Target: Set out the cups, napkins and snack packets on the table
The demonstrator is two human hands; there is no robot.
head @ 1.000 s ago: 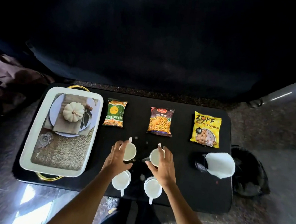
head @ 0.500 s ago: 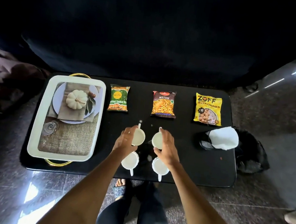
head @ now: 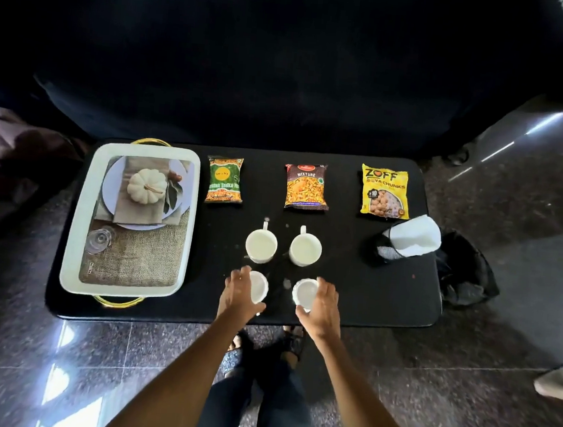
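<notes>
With the left hand (head: pixel 241 290) and right hand (head: pixel 320 302) each curled loosely around a near cup (head: pixel 304 293) at the bench (head: pixel 350 302) front edge, we judged it best to move both slowly and level.

**The stuff around the tray that isn't part of the setup**

Using the white tray (head: pixel 77 214) as the anchor: it sits at the left end of a black table (head: pixel 340 298), gold handles poking out front and back. Its base shows a printed pumpkin-and-burlap picture. Left of the tray, off the table, there's a crumpled dark cloth (head: pixel 6 159). Far right of the tray, a black bag (head: pixel 467 269) slumps on the polished stone floor (head: pixel 478 404). Behind it, a big dark sofa (head: pixel 287 69).
</notes>
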